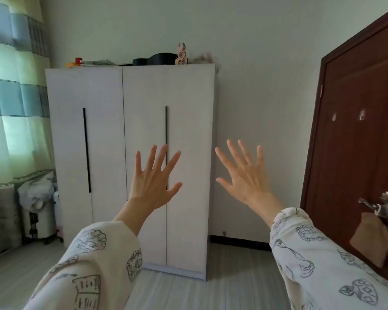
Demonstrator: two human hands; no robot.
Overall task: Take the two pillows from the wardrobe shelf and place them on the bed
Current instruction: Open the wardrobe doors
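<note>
A tall white wardrobe (112, 153) with three doors stands against the far wall, all doors closed, with long black handles. No pillow and no bed show in this view. My left hand (154, 180) is raised in front of the wardrobe's right-hand doors, fingers spread, holding nothing. My right hand (244, 173) is raised beside it, in front of the bare wall just right of the wardrobe, also spread and holding nothing. Both hands are some way short of the wardrobe. Both arms wear cream sleeves with line drawings.
A dark brown door (354, 142) with a metal handle and a hanging pouch stands at the right. Green and blue curtains (14, 97) hang at the left, with a white heater (39, 222) under a cloth below them. Small objects (157, 59) lie on the wardrobe top. Grey plank floor lies between.
</note>
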